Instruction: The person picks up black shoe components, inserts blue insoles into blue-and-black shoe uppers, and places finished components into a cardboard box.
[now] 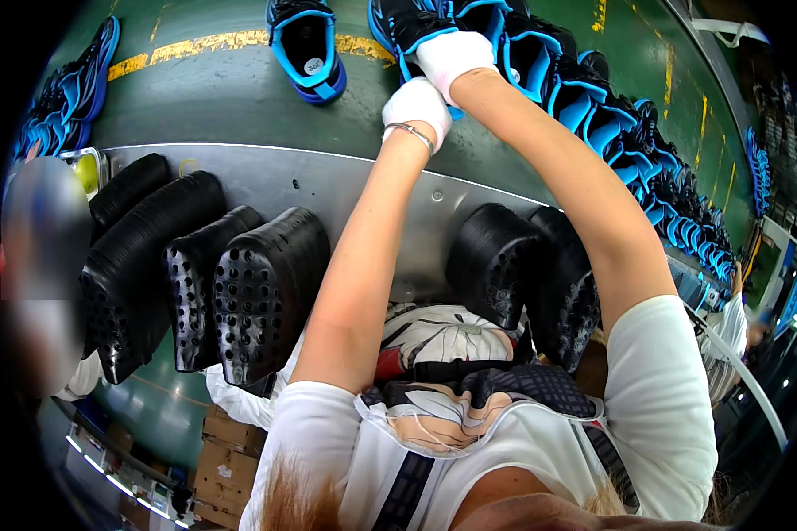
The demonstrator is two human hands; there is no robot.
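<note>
Both my hands, in white gloves, are at the far side of the workspace on a black sneaker (405,25) with bright blue lining and trim. My left hand (419,108) is closed at the shoe's near end, with a bracelet at the wrist. Just beyond it and to the right, my right hand (456,60) grips the shoe by its opening. The gloves cover part of the shoe, and most fingertips are hidden. To the left, a single matching sneaker (305,53) stands upright on the green belt (212,102), its opening facing up.
A long row of similar sneakers (611,128) runs away to the right; more sneakers (73,88) stand far left. Along the near metal ledge (363,190) jut black tape-wrapped forms (270,292) with studded ends, and two more forms (496,265) right. A blurred person is at left.
</note>
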